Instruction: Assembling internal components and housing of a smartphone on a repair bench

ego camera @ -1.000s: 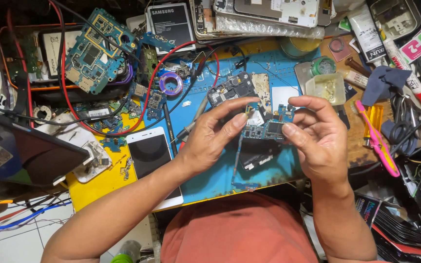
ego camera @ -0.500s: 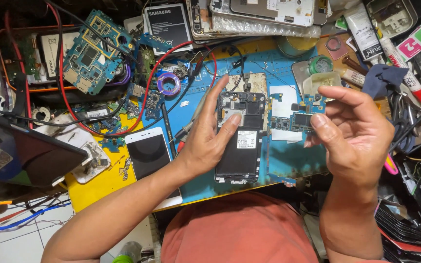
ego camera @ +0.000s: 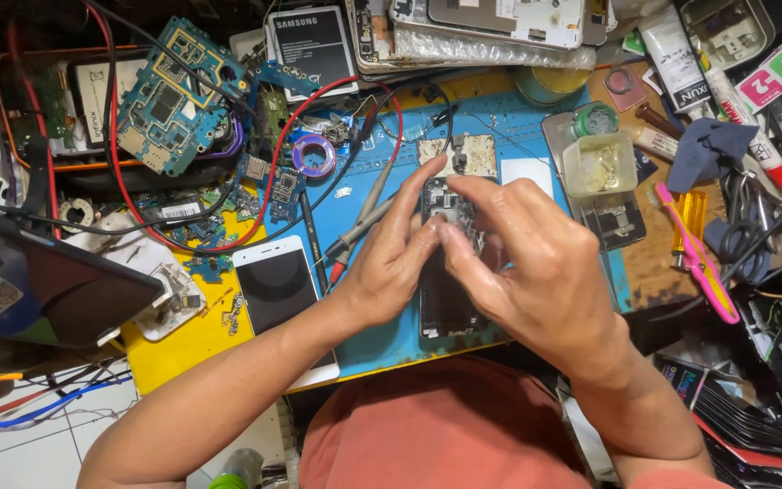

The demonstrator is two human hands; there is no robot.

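Note:
An opened black phone body [ego camera: 445, 308] lies upright on the blue work mat [ego camera: 382, 344] in the middle of the bench. My left hand [ego camera: 391, 258] presses against the phone's left side, fingers stretched up along it. My right hand [ego camera: 522, 263] covers the phone's right side and upper part, its fingertips pressing on the circuit board area [ego camera: 436, 201] near the top. Both hands touch the phone; the small board I had earlier is hidden under my fingers.
A white phone [ego camera: 278, 290] lies left of the mat. Circuit boards [ego camera: 169, 95] and red wire [ego camera: 278, 167] crowd the back left. A small clear tub [ego camera: 599, 165], pink tweezers [ego camera: 697, 258], tubes and tools fill the right. A dark tablet [ego camera: 29, 290] sits far left.
My right hand moved left from the mat's right side onto the phone. The left hand closed in on the phone's left edge. The small board that was held up is now out of sight.

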